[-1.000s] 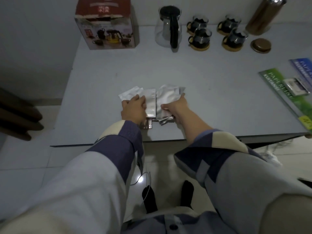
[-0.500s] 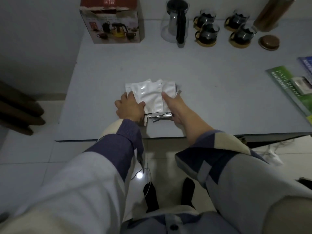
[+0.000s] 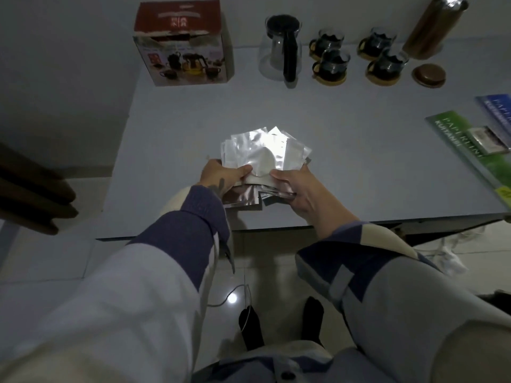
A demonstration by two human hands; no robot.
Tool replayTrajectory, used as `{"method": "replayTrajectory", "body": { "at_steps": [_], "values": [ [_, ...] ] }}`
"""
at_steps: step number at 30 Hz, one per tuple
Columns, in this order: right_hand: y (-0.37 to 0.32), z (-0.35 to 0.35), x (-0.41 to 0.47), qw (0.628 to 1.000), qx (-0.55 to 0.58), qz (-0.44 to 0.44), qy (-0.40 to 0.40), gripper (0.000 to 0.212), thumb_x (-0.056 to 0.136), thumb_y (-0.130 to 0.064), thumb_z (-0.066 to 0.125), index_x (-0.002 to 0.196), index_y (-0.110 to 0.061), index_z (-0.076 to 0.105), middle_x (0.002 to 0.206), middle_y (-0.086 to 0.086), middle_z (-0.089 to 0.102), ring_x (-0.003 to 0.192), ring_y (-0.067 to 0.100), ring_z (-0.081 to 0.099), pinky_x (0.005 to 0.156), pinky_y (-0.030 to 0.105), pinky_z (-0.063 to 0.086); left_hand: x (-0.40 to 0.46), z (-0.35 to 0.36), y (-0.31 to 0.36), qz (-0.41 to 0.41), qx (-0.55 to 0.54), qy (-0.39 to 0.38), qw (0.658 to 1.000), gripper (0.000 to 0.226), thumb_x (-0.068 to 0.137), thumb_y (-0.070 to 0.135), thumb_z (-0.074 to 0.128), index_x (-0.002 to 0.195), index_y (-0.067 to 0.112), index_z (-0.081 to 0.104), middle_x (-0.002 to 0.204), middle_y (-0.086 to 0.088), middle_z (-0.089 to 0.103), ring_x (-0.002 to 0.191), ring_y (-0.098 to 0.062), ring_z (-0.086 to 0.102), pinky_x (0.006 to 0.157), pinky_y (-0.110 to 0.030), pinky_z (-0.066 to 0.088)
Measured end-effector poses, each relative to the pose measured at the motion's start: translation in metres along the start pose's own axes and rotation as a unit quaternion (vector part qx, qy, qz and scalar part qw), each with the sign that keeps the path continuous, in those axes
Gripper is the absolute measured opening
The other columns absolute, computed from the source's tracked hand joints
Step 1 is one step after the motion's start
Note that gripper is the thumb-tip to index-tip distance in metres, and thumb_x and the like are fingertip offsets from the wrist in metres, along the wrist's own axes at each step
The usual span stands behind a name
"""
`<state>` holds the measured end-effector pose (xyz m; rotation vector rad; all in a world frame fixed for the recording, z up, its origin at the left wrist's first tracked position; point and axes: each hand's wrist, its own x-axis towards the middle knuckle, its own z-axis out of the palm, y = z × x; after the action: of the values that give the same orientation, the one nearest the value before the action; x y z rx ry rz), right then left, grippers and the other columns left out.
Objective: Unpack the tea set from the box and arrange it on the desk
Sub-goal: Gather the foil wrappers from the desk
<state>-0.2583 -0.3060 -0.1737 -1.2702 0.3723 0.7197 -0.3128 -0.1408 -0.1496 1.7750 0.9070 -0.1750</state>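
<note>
A stack of shiny plastic bags [image 3: 260,153] is lifted off the near middle of the desk [image 3: 331,150]. My left hand [image 3: 221,178] grips the stack's left lower edge. My right hand [image 3: 296,189] pinches its right lower edge with the thumb on top. At the back of the desk stand the tea set box [image 3: 182,45], a glass teapot [image 3: 282,48] with a black handle, and several glass cups [image 3: 331,64] on wooden coasters.
A tall brown bottle [image 3: 431,26] and its round lid [image 3: 428,74] stand at the back right. Green and blue paper packs [image 3: 464,145] lie along the desk's right edge. A dark piece of furniture [image 3: 30,194] sits left of the desk.
Both hands gathered the spread bags into one stack and raised it off the desk. The view has tilted slightly toward the back of the desk.
</note>
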Motion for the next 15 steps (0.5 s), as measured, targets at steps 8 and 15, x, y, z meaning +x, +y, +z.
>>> {"method": "replayTrajectory", "body": {
  "at_steps": [8,15],
  "values": [
    [-0.001,-0.033,-0.015,0.999,0.045,0.007,0.015,0.061,0.079,0.008,0.068,0.127,-0.020,0.043,0.119,0.013,0.066,0.099,0.035,0.069,0.080,0.059,0.055,-0.005,0.025,0.009,0.003,-0.058,-0.093,0.994,0.053,0.072,0.036,0.080,0.113,0.007,0.063,0.103,-0.010,0.071,0.083,-0.025,0.068,0.080,-0.038,0.057],
    [-0.006,-0.069,-0.017,0.995,0.051,0.033,0.085,0.051,0.086,-0.002,0.064,0.131,-0.013,0.043,0.110,0.010,0.066,0.088,0.027,0.068,0.077,0.051,0.058,-0.016,0.073,0.029,0.041,-0.031,-0.121,0.991,0.042,0.076,0.013,0.075,0.116,0.006,0.062,0.106,-0.010,0.071,0.098,-0.027,0.068,0.093,-0.040,0.054]
  ]
}}
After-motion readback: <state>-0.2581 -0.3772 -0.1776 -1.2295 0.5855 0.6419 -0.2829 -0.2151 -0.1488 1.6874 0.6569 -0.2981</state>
